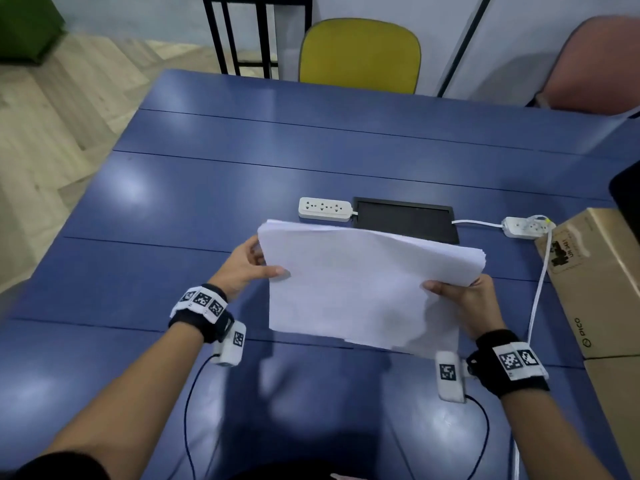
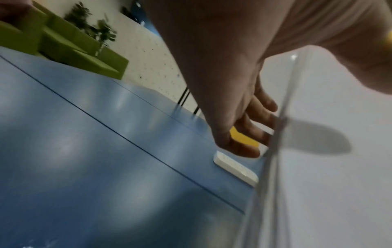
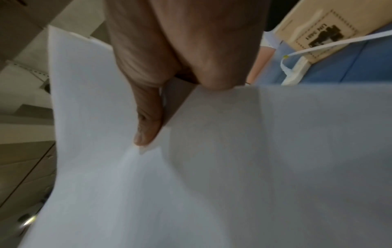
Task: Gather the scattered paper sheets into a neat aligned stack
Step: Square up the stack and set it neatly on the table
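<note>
A stack of white paper sheets is held tilted above the blue table, its far edges slightly fanned. My left hand grips the stack's left edge, thumb on the front face and fingers behind. My right hand pinches the right edge, thumb on top. In the left wrist view the left fingers lie against the sheets' edge. In the right wrist view the right thumb presses on the paper, which fills most of the picture.
A white power strip and a black panel lie just behind the stack. A second power strip with a white cable and a cardboard box sit at the right. A yellow chair stands at the far edge.
</note>
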### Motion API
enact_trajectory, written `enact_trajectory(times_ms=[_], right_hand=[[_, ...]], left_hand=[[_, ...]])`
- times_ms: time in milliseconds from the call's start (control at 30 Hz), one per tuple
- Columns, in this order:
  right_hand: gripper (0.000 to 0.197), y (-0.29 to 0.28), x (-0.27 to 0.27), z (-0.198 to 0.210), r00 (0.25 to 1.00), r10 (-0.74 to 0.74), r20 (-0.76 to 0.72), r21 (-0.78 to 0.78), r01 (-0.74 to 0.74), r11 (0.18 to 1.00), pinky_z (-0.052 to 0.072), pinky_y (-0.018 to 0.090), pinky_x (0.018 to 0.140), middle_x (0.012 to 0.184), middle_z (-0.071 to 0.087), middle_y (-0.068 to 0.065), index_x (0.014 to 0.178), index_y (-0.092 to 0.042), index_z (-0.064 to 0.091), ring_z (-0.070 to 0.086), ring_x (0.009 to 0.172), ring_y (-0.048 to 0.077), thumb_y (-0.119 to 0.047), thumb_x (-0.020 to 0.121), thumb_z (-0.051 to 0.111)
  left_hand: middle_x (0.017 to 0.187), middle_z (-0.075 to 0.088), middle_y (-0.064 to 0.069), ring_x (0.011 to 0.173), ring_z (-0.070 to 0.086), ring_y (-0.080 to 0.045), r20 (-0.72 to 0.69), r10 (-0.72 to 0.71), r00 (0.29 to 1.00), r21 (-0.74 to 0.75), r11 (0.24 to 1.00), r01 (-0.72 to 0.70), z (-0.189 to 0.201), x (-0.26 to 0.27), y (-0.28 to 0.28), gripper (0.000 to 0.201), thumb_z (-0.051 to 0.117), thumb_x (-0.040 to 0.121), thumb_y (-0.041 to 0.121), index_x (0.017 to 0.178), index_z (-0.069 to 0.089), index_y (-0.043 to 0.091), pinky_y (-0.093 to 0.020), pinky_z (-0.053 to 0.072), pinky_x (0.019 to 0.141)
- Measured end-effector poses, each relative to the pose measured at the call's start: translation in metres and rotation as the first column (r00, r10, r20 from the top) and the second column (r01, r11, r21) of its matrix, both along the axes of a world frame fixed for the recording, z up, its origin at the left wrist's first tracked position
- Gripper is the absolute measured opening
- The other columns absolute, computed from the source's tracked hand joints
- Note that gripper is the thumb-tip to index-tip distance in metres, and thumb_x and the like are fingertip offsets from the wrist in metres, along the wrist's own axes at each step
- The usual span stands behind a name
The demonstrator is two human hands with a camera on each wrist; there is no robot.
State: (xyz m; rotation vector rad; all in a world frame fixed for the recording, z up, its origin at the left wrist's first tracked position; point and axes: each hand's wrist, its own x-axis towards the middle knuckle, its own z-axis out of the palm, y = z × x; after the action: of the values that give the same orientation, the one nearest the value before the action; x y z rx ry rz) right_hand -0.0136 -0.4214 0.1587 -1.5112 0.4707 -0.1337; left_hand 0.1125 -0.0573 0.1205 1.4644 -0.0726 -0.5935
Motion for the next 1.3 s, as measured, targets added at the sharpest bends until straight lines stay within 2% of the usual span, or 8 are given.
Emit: enact_trajectory(times_ms=[133, 300, 467, 667, 900, 1000, 1167, 1300], right_hand=[[0.018, 0.013, 0.007, -0.011, 0.998, -0.065, 0.024, -0.026, 0.066, 0.997, 0.052, 0.020, 0.055, 0.066, 0.074, -0.008, 0.075, -0.007, 0.071, 0.064, 0.058, 0.006, 0.007, 0.068, 0.077], [0.017, 0.041, 0.021, -0.032, 0.976, -0.212, 0.040, -0.070, 0.215, 0.974, 0.053, 0.022, 0.059, 0.067, 0.074, -0.013, 0.075, -0.014, 0.070, 0.065, 0.062, 0.006, 0.001, 0.074, 0.078], [0.019, 0.056, 0.022, -0.045, 0.959, -0.283, 0.030, 0.016, 0.283, 0.959, 0.057, 0.021, 0.061, 0.070, 0.074, -0.011, 0.081, -0.014, 0.070, 0.069, 0.065, 0.005, 0.005, 0.077, 0.075], [0.028, 0.058, 0.006, -0.070, 0.974, -0.210, -0.080, -0.044, 0.207, 0.977, 0.051, 0.021, 0.067, 0.075, 0.067, -0.011, 0.078, -0.022, 0.061, 0.062, 0.062, -0.010, -0.001, 0.059, 0.062], [0.039, 0.040, 0.006, -0.076, 0.984, -0.132, -0.119, -0.120, 0.117, 0.986, 0.050, 0.006, 0.063, 0.086, 0.065, 0.000, 0.088, -0.014, 0.063, 0.064, 0.073, 0.003, 0.023, 0.077, 0.061], [0.034, 0.045, 0.001, -0.089, 0.977, -0.110, -0.183, -0.097, 0.093, 0.991, 0.044, 0.000, 0.060, 0.093, 0.061, -0.004, 0.106, -0.001, 0.058, 0.061, 0.063, -0.016, 0.022, 0.080, 0.060], [0.027, 0.036, 0.009, -0.092, 0.974, -0.104, -0.201, -0.084, 0.089, 0.992, 0.049, 0.032, 0.077, 0.083, 0.072, -0.005, 0.089, -0.011, 0.067, 0.066, 0.067, -0.007, 0.014, 0.079, 0.067], [0.022, 0.020, 0.006, -0.083, 0.976, -0.010, -0.215, 0.031, 0.017, 0.999, 0.049, 0.037, 0.079, 0.075, 0.075, -0.004, 0.079, -0.007, 0.070, 0.068, 0.069, 0.009, 0.004, 0.065, 0.082]], left_hand=[[0.103, 0.072, -0.003, 0.095, 0.068, -0.021, 0.023, 0.156, 0.988, 0.106, 0.982, -0.157, -0.016, -0.007, -0.025, 0.045, 0.077, 0.065, -0.001, 0.105, 0.061, 0.012, -0.035, 0.056, 0.084], [0.093, 0.066, 0.002, 0.071, 0.066, 0.008, 0.179, 0.427, 0.886, 0.132, 0.882, -0.452, -0.019, -0.012, -0.052, 0.034, 0.061, 0.080, -0.013, 0.110, 0.056, 0.003, -0.016, 0.052, 0.069], [0.096, 0.068, -0.004, 0.080, 0.067, -0.006, 0.210, 0.507, 0.836, 0.099, 0.840, -0.534, -0.032, -0.017, -0.050, 0.035, 0.062, 0.079, -0.012, 0.110, 0.060, 0.004, -0.015, 0.054, 0.073], [0.087, 0.068, -0.006, 0.073, 0.067, -0.002, 0.181, 0.385, 0.905, 0.264, 0.867, -0.422, -0.058, -0.018, -0.030, 0.033, 0.072, 0.069, -0.009, 0.100, 0.065, -0.001, -0.022, 0.055, 0.075], [0.067, 0.070, 0.021, 0.066, 0.064, 0.010, 0.202, 0.298, 0.933, 0.286, 0.893, -0.347, -0.053, -0.011, -0.017, 0.031, 0.075, 0.067, -0.007, 0.093, 0.065, 0.006, -0.013, 0.050, 0.066], [0.084, 0.069, 0.011, 0.082, 0.062, 0.000, 0.176, 0.186, 0.967, 0.408, 0.880, -0.244, -0.059, -0.017, -0.012, 0.031, 0.078, 0.068, 0.000, 0.095, 0.064, 0.007, -0.013, 0.046, 0.077], [0.069, 0.071, 0.025, 0.069, 0.066, 0.006, 0.161, 0.210, 0.964, 0.333, 0.908, -0.254, -0.037, -0.012, -0.016, 0.032, 0.073, 0.071, -0.012, 0.083, 0.065, 0.016, -0.009, 0.052, 0.065], [0.067, 0.072, 0.014, 0.061, 0.065, 0.003, 0.192, 0.046, 0.980, 0.393, 0.912, -0.120, 0.011, 0.010, -0.012, 0.019, 0.075, 0.071, -0.008, 0.079, 0.065, 0.007, -0.011, 0.052, 0.059]])
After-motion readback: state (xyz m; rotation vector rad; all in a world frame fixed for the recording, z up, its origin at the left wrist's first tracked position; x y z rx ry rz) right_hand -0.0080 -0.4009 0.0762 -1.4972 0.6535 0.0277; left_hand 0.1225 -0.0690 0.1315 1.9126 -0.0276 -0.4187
